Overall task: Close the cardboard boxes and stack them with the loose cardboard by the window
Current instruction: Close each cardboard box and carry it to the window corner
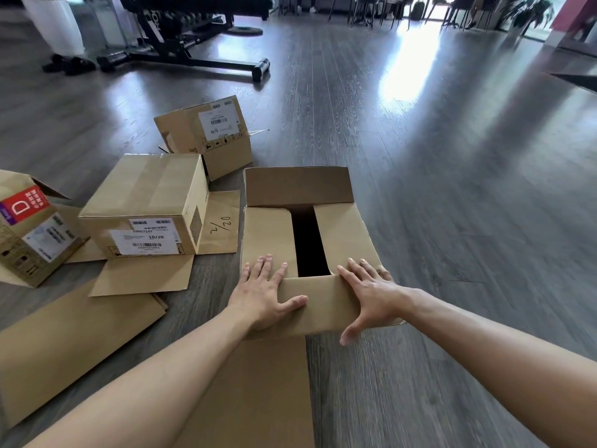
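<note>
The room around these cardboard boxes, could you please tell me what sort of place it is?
Probably a home or office gym space: a black weight bench stands on the grey wood floor, with dumbbells beside it and chairs at the far end.

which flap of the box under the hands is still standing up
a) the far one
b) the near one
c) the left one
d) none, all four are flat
a: the far flap of the box stands upright, while the left hand and right hand press on the folded side flaps and the near flap, with a dark gap in the middle.
</note>
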{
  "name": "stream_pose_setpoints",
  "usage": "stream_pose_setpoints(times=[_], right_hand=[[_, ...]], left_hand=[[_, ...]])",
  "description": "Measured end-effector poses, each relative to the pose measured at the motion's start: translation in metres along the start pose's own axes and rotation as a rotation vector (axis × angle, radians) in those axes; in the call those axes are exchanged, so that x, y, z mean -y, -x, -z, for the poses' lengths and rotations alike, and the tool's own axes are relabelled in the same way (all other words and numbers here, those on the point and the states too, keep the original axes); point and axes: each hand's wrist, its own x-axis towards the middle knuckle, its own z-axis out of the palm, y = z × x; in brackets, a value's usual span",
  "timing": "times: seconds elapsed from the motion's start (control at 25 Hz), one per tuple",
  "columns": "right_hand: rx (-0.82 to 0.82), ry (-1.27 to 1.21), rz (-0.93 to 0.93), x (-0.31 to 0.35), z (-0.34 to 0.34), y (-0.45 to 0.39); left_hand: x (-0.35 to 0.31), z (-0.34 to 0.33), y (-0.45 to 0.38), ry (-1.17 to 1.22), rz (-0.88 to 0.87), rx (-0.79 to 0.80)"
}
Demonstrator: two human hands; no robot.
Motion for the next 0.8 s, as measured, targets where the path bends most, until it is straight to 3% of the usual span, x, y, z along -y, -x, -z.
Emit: stream_pose_setpoints(times=[0.2, 0.44, 0.6, 0.8], right_hand=[[0.052, 0.048, -0.006, 0.005, 0.017, 0.002], [0.150, -0.232, 0.004, -0.016, 0.078, -0.004], [0.019, -0.390, -0.041, -0.026, 0.103, -0.017], [-0.328, -0.201, -0.199, -0.024, 0.110, -0.043]], left_hand=[[-0.003, 0.014, 0.002, 0.074, 0.015, 0.007], [-0.006, 0.071, -0.009, 0.250, 0.086, -0.022], [0.012, 0.111, -0.016, 0.401, 0.081, -0.244], [0.027, 0.091, -0.029, 0.276, 0.165, -0.516]])
